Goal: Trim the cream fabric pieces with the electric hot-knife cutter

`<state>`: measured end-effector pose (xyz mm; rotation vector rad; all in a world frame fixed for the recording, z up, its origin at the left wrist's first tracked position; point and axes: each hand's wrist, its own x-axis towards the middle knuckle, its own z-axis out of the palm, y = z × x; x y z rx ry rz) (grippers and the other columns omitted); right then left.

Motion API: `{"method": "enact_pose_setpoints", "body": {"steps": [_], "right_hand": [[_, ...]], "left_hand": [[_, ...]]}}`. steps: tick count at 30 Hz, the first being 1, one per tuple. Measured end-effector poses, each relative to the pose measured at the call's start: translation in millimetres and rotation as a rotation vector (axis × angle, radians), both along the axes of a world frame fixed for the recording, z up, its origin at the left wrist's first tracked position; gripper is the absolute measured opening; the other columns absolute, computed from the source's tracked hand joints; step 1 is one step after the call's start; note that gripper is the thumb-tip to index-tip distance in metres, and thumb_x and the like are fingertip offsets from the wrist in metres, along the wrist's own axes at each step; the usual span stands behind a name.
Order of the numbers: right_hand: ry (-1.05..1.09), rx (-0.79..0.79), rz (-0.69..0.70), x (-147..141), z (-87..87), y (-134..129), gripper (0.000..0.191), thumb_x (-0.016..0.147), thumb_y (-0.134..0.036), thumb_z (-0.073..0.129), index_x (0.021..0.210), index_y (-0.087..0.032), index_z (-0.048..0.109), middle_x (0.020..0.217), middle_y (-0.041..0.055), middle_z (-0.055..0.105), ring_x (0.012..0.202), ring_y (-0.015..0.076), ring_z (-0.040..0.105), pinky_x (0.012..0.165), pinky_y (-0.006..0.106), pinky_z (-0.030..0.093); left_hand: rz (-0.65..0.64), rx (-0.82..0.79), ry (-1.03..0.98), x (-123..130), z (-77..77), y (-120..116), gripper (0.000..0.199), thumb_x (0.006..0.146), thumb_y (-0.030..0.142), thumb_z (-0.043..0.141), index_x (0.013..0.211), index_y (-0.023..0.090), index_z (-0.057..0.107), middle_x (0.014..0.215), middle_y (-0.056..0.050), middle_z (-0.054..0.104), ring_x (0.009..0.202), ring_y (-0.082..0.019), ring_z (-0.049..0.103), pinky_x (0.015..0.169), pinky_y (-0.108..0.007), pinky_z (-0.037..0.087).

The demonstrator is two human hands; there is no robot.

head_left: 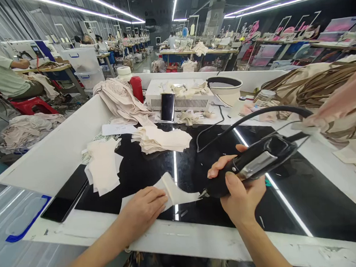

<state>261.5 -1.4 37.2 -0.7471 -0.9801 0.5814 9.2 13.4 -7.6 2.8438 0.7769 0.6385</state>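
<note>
On the tabletop [142, 235], the left hand [146, 205] lies with its fingers nearly straight and close together, pressing down one pale cloth [180, 194] on the one black panel [208, 214], while the right hand [241, 190] has its fingers wrapped closely around one black tool [254, 158], whose single metal tip is at the cloth's right end. Farther back are two cloth piles [166, 138], with one black slab [66, 194] at the panel's left edge, one upright phone [167, 107] before one white box [178, 103] and one red container [136, 89] just beside that.
</note>
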Motion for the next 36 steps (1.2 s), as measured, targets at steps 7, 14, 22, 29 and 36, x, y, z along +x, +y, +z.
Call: {"method": "enact_pose_setpoints", "body": {"steps": [7,14,22,29,36], "right_hand": [[0.04,0.016,0.07,-13.7,-1.1,7.8,0.049,0.089,-0.027,0.079,0.133,-0.03,0.058,0.088,-0.0031,0.069,0.066,0.014,0.066,0.065,0.03,0.056],[0.048,0.023,0.089,-20.2,-2.5,16.5,0.047,0.09,-0.027,0.078,0.131,-0.029,0.057,0.089,-0.0034,0.068,0.067,0.0133,0.065,0.066,0.029,0.056],[0.056,0.014,0.07,-28.0,-2.2,19.9,0.038,0.089,-0.024,0.076,0.121,-0.029,0.057,0.088,-0.0041,0.069,0.064,0.0126,0.065,0.062,0.027,0.056],[0.037,0.028,0.088,-34.0,-4.5,25.3,0.036,0.09,-0.026,0.075,0.12,-0.028,0.055,0.089,-0.0041,0.067,0.063,0.0116,0.06,0.061,0.027,0.053],[0.018,0.008,0.074,-36.7,-7.2,25.5,0.039,0.089,-0.025,0.075,0.122,-0.027,0.055,0.089,-0.0035,0.068,0.062,0.0118,0.059,0.058,0.027,0.052]], "left_hand": [[0.129,-0.317,0.139,11.4,24.2,-16.7,0.018,0.109,0.016,0.049,0.113,0.02,0.066,0.106,-0.004,0.066,0.088,-0.016,0.067,0.082,-0.029,0.058],[-0.067,-0.154,0.114,24.9,28.8,34.7,0.02,0.098,0.019,0.073,0.114,0.017,0.061,0.124,-0.008,0.068,0.118,-0.024,0.066,0.104,-0.039,0.057],[-0.405,-0.3,0.238,40.4,26.0,73.3,0.057,0.089,0.029,0.085,0.139,0.024,0.058,0.144,-0.006,0.064,0.149,-0.029,0.045,0.123,-0.048,0.041],[-0.32,-0.421,0.274,35.8,27.3,74.5,0.041,0.092,0.032,0.081,0.127,0.024,0.062,0.142,-0.007,0.064,0.152,-0.031,0.041,0.127,-0.061,0.027],[-0.3,-0.442,0.253,38.8,32.0,72.6,0.034,0.089,0.029,0.085,0.114,0.022,0.063,0.136,-0.007,0.066,0.143,-0.029,0.051,0.126,-0.06,0.03]]}}
